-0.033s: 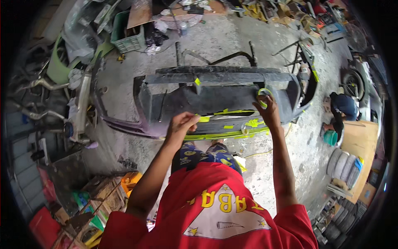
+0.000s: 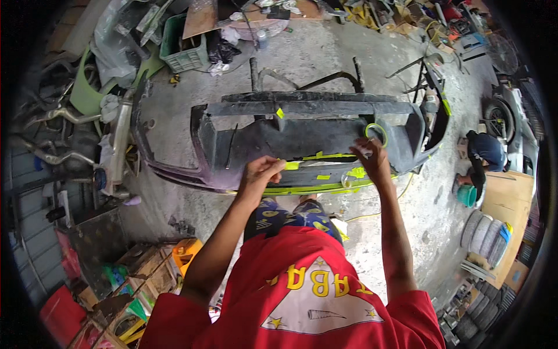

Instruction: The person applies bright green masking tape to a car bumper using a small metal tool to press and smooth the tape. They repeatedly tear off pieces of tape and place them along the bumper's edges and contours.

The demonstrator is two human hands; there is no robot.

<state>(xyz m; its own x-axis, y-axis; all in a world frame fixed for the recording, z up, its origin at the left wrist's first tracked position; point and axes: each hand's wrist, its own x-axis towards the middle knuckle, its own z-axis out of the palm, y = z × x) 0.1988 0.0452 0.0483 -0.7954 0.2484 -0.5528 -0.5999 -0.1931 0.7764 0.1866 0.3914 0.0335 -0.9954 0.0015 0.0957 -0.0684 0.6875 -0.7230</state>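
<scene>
A dark grey car bumper [image 2: 261,139] lies on the concrete floor in front of me, with several yellow-green tape strips along its near edge. My left hand [image 2: 260,173] rests on the bumper's near lip, fingers curled on the end of a tape strip [image 2: 321,156]. That strip runs right toward my right hand [image 2: 370,161]. My right hand holds a roll of yellow-green tape [image 2: 376,134] up against the bumper's inner face. Another taped patch [image 2: 356,173] sits just below the right hand.
Another person [image 2: 485,152] crouches at the right beside a teal bucket [image 2: 467,196] and stacked tyres [image 2: 485,235]. A green crate [image 2: 183,43] and clutter lie at the back. Metal pipes [image 2: 119,136] lie left, wooden boxes [image 2: 145,273] lower left.
</scene>
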